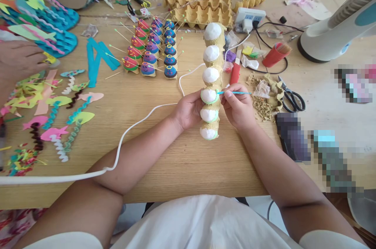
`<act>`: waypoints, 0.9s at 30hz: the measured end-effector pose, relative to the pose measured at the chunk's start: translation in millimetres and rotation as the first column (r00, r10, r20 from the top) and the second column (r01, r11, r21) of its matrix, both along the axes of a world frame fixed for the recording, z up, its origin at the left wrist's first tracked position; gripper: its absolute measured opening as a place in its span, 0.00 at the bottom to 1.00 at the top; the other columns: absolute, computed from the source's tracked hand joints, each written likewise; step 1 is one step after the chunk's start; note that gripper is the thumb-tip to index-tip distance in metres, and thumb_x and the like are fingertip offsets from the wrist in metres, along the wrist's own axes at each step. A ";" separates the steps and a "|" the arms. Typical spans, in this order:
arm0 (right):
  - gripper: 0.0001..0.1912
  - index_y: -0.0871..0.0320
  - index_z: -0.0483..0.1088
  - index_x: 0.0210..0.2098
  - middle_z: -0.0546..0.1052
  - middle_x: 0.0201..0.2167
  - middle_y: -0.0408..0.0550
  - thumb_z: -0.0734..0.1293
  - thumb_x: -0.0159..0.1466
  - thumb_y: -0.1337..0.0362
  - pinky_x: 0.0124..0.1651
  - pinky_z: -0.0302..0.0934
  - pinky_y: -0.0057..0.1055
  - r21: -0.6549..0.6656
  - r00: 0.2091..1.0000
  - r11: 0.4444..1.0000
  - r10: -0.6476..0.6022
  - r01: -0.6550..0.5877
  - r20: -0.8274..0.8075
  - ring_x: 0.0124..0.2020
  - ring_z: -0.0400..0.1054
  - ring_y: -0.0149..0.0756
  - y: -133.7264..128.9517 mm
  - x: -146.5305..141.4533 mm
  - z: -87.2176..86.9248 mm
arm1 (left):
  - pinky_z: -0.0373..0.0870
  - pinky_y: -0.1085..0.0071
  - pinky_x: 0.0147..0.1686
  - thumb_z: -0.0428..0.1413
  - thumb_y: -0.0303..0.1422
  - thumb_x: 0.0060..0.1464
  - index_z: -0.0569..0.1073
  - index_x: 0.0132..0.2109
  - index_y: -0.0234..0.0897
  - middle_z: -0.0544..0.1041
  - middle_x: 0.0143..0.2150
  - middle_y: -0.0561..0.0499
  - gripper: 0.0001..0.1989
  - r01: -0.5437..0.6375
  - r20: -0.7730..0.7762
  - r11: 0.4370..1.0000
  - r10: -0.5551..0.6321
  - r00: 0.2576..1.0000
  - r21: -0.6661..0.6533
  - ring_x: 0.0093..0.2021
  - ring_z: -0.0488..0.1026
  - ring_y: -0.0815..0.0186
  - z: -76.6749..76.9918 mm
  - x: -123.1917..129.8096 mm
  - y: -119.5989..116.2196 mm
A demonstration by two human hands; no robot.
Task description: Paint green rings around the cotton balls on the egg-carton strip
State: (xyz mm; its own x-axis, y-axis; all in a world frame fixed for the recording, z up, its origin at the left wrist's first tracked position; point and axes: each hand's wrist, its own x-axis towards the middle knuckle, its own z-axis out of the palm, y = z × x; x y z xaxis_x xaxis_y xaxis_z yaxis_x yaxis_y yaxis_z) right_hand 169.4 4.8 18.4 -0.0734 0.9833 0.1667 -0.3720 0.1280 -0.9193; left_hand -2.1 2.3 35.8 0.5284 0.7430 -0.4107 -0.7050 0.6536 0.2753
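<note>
A strip of egg carton [217, 84] with several cups in a row stands lengthwise in front of me. White clay [209, 95] caps each cup, and light green edging shows around the nearer ones. My left hand [190, 111] grips the strip's left side at about the fourth cup from the far end. In my right hand [237, 107] a thin blue stick tool [239, 92] is pinched between thumb and fingers. Its tip touches the green edge of that same cup.
Rows of painted carton cups [149, 47] with pins stand beyond my left hand. Scissors [290, 96], a red cup [276, 55] and a power strip [249, 16] lie to the right. A white cable [129, 127] crosses my left arm. Another person's hand [20, 57] is at far left, near paper fish [54, 133].
</note>
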 end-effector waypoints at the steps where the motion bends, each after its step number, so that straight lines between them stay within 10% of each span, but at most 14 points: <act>1: 0.23 0.50 0.71 0.34 0.77 0.28 0.36 0.83 0.57 0.45 0.38 0.70 0.30 0.003 1.000 1.000 0.008 -0.008 0.000 0.30 0.71 0.30 0.3 0.5 -0.1 | 0.79 0.64 0.34 0.48 0.32 0.73 0.80 0.62 0.37 0.89 0.37 0.44 0.21 -0.001 0.003 1.000 0.001 1.000 0.004 0.32 0.86 0.55 -0.5 -0.1 -0.1; 27: 0.24 0.50 0.70 0.34 0.75 0.26 0.35 0.84 0.56 0.45 0.32 0.65 0.28 -0.049 0.998 0.997 0.060 -0.061 -0.021 0.29 0.70 0.29 4.5 4.1 -3.0 | 0.80 0.62 0.37 0.49 0.32 0.72 0.81 0.60 0.38 0.88 0.35 0.46 0.19 -0.006 -0.032 1.000 0.006 0.999 0.005 0.30 0.84 0.56 0.2 0.9 -0.6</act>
State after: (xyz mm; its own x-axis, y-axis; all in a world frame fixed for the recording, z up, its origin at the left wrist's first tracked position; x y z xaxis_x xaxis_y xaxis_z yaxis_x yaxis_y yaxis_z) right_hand 173.5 9.2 15.4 -0.1301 0.9843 0.1193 -0.3960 0.0587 -0.9163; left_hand -1.2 1.7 36.0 0.5103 0.7483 -0.4237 -0.6997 0.6478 0.3014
